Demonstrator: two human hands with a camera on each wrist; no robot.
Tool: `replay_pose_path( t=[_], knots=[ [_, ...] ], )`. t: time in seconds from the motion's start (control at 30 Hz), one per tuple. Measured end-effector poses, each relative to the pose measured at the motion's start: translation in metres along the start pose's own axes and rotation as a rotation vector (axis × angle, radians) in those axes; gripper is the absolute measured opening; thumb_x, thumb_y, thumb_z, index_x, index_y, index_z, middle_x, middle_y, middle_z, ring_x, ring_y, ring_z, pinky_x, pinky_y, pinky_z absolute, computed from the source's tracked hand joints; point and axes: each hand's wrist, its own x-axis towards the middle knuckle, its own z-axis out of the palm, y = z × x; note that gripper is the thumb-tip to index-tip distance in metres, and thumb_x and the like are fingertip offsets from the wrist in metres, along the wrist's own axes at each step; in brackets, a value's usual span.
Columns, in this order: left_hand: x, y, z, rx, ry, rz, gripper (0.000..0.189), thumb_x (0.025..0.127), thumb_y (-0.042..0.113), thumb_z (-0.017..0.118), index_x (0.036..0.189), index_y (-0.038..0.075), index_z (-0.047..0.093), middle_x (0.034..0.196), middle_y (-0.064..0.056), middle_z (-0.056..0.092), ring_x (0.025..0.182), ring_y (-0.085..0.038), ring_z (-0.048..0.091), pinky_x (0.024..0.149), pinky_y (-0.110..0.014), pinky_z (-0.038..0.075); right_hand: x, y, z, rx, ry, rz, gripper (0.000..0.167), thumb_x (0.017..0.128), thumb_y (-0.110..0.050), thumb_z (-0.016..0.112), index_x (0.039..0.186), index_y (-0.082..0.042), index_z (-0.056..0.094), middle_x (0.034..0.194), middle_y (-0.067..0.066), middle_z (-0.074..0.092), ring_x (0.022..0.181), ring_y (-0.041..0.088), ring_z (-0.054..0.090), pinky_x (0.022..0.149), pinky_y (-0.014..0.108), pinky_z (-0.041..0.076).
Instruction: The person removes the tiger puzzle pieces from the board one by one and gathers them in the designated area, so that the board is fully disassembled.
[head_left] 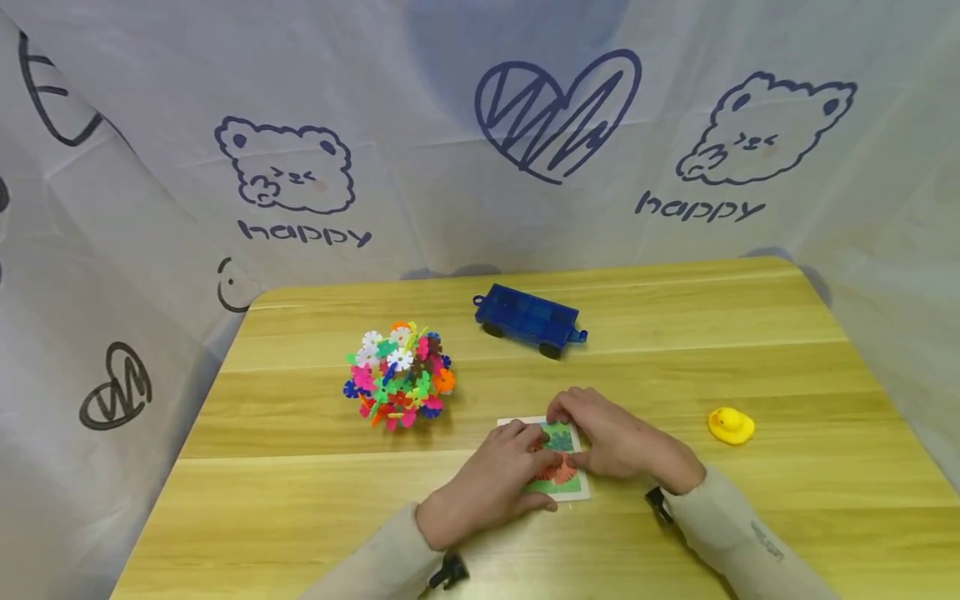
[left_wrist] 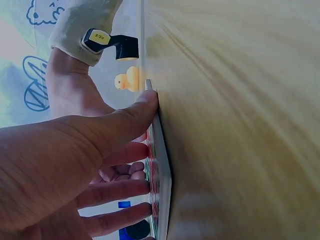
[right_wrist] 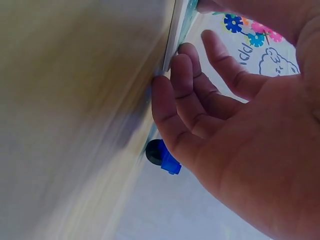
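Observation:
A small, flat, square puzzle board (head_left: 579, 491) with a white border lies on the wooden table. Its picture (head_left: 564, 473) is red and green, partly hidden under the fingers. My left hand (head_left: 491, 479) is over its left side, with extended fingers touching the picture. In the left wrist view, the left thumb (left_wrist: 140, 107) rests against the edge of the white border (left_wrist: 162, 170). My right hand (head_left: 611, 433) is at the board's far right corner, thumb on the right side. Loosely bent right fingers (right_wrist: 182, 75) sit beside that corner in the right wrist view.
A ball of colourful flower-shaped plastic pieces (head_left: 397, 379) stands left of the board. Behind it is a blue toy wagon (head_left: 528, 317) with black wheels. A yellow rubber duck (head_left: 731, 426) sits to the right. White cloth (head_left: 420, 192) with drawings hangs behind the table (head_left: 285, 517).

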Motion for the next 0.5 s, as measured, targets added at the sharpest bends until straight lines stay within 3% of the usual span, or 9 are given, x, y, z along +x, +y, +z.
replay_pose_path(
  t=[0.17,0.37,0.5],
  knots=[
    [0.0015,-0.0002,0.0002,0.01,0.0,0.012,0.047,0.093,0.052,0.084,0.129,0.023,0.08,0.119,0.003,0.066,0.107,-0.015,0.056,0.101,-0.032,0.052,-0.0009,0.0014,0.0016,0.002,-0.002,-0.033,0.043,0.088,-0.008,0.088,0.121,-0.016,0.061,0.117,-0.001,0.063,0.11,0.019,0.055,0.098,0.042,0.053],
    [0.0016,-0.0002,-0.0002,0.006,0.002,0.014,0.046,0.092,0.051,0.085,0.128,0.023,0.081,0.117,0.003,0.067,0.103,-0.014,0.054,0.096,-0.029,0.051,-0.001,0.003,0.0014,0.051,0.012,-0.067,0.048,0.087,-0.004,0.087,0.125,-0.016,0.06,0.119,0.001,0.061,0.11,0.019,0.056,0.098,0.041,0.054],
    [0.0016,0.0,0.0007,-0.001,0.002,0.016,0.045,0.092,0.051,0.085,0.127,0.022,0.081,0.118,0.003,0.067,0.104,-0.014,0.054,0.095,-0.028,0.051,0.0,0.0065,0.0021,0.12,0.043,-0.068,0.046,0.087,0.0,0.087,0.124,-0.013,0.062,0.112,0.002,0.062,0.099,0.015,0.058,0.088,0.031,0.056]
  ],
)
